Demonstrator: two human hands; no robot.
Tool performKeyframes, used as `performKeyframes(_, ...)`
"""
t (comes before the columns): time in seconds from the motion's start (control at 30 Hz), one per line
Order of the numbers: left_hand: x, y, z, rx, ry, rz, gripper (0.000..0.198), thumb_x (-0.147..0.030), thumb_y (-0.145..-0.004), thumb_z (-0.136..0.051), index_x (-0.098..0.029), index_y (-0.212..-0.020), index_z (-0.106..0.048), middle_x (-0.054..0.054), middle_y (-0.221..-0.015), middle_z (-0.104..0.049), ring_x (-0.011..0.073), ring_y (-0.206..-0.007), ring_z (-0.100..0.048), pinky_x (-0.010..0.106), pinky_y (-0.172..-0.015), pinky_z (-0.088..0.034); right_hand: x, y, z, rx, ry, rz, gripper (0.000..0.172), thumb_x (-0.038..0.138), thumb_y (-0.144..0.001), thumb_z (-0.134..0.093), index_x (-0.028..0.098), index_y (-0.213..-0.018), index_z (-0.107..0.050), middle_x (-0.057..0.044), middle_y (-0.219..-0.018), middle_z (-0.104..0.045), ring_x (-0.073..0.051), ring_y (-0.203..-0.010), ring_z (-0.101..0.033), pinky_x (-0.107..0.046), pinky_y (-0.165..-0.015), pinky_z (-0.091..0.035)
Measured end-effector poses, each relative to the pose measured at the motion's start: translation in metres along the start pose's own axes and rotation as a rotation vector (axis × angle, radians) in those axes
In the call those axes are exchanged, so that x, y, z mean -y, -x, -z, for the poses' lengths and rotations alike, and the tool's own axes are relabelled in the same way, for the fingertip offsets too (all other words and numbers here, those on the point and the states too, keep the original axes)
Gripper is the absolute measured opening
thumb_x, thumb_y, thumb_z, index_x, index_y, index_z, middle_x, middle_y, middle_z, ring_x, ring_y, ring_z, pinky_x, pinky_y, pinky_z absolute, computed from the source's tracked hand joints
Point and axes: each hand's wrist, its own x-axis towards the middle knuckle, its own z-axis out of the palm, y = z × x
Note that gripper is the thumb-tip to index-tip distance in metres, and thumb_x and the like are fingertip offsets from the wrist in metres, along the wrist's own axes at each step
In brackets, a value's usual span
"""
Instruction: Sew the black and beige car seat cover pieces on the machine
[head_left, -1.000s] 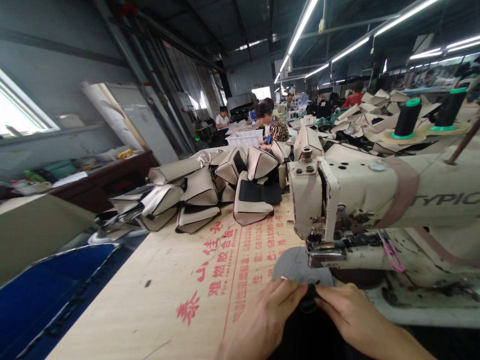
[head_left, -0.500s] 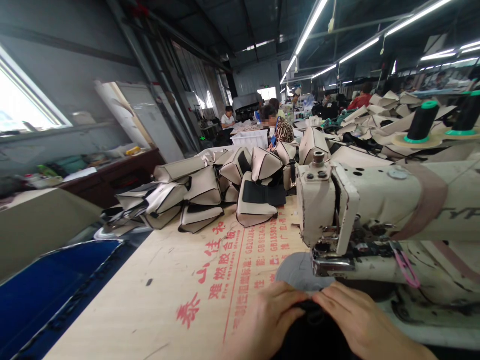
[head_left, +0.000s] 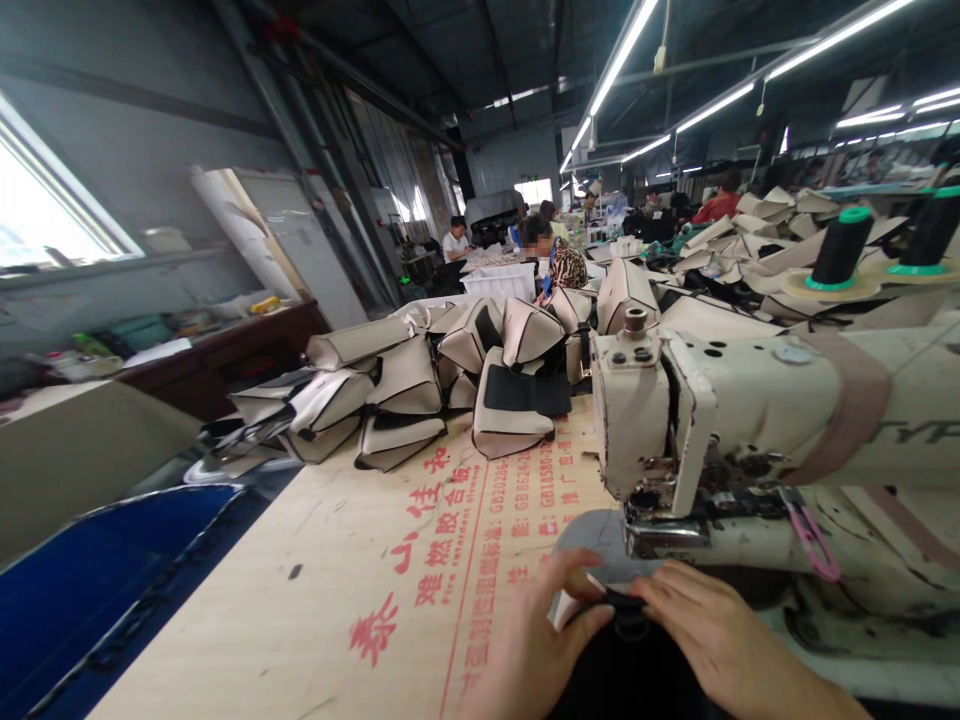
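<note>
A black fabric piece point(head_left: 630, 670) hangs at the bottom of the head view, in front of the sewing machine point(head_left: 645, 420). On its upper edge is a small dark loop or buckle point(head_left: 631, 626), too dim to make out fully. My left hand point(head_left: 529, 635) grips that edge between thumb and fingers, with a beige bit of material showing beside them. From the other side, my right hand point(head_left: 727, 635) pinches the same edge, its fingers closed together. Both hands are just below the machine's grey rounded plate point(head_left: 592, 535), close to the needle area, which the machine head hides.
Several beige and black sewn bags point(head_left: 405, 370) are heaped along the back of the plywood table point(head_left: 300, 620). A blue bin point(head_left: 112, 560) stands at the left. Black thread cones point(head_left: 840, 250) sit behind the machine, and a pink-handled tool point(head_left: 814, 540) hangs on it. People work farther back.
My left fingers have shifted and lifted on the edge, so a beige bit now shows beside them. The dark edge between my hands is more exposed. My right hand has barely moved.
</note>
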Motion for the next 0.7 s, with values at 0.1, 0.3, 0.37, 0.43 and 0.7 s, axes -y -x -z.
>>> performKeyframes(0.1, -0.006, -0.001, -0.001, 0.113, -0.097, -0.187, 0.027, -0.017, -0.088, -0.044, -0.027, -0.11, -0.058, 0.002, -0.101, -0.061, 0.0146, -0.093, -0.055, 0.024, -0.083, -0.044, -0.001, -0.001, -0.001, -0.062, -0.01, 0.0, 0.028, 0.014, -0.09, -0.035, 0.016, -0.109, -0.056, -0.009, -0.096, -0.06, -0.02, -0.09, -0.056, -0.032, -0.082, -0.048)
performKeyframes(0.3, -0.01, -0.003, -0.001, 0.107, -0.185, -0.203, 0.029, -0.015, -0.089, -0.039, -0.026, -0.11, -0.056, 0.003, -0.108, -0.059, 0.0146, -0.101, -0.054, 0.024, -0.089, -0.044, 0.003, -0.008, 0.003, -0.034, -0.084, -0.077, 0.028, 0.014, -0.091, -0.034, 0.018, -0.106, -0.056, -0.007, -0.093, -0.059, -0.019, -0.085, -0.057, -0.032, -0.077, -0.049)
performKeyframes(0.37, -0.009, -0.002, -0.003, 0.083, -0.218, -0.209, 0.033, -0.013, -0.088, -0.039, -0.027, -0.116, -0.053, 0.004, -0.108, -0.059, 0.0155, -0.101, -0.054, 0.024, -0.088, -0.046, 0.002, -0.01, 0.001, -0.046, -0.095, -0.108, 0.026, 0.015, -0.091, -0.034, 0.018, -0.106, -0.056, -0.007, -0.094, -0.059, -0.02, -0.086, -0.056, -0.034, -0.077, -0.049)
performKeyframes(0.43, -0.01, -0.003, -0.005, 0.067, -0.241, -0.225, 0.037, -0.012, -0.087, -0.04, -0.027, -0.119, -0.051, 0.005, -0.11, -0.058, 0.017, -0.103, -0.053, 0.026, -0.087, -0.046, 0.0, -0.009, -0.002, -0.068, -0.109, -0.123, 0.026, 0.016, -0.092, -0.034, 0.018, -0.108, -0.054, -0.007, -0.098, -0.059, -0.02, -0.09, -0.055, -0.035, -0.08, -0.048)
performKeyframes(0.7, -0.019, -0.016, 0.005, 0.124, -0.134, -0.162, 0.026, -0.013, -0.089, -0.037, -0.023, -0.096, -0.06, 0.004, -0.093, -0.057, 0.0143, -0.095, -0.053, 0.024, -0.085, -0.044, -0.004, -0.004, -0.005, -0.136, -0.054, -0.121, 0.039, 0.022, -0.093, -0.037, 0.023, -0.131, -0.035, -0.007, -0.115, -0.054, -0.019, -0.103, -0.053, -0.033, -0.087, -0.048)
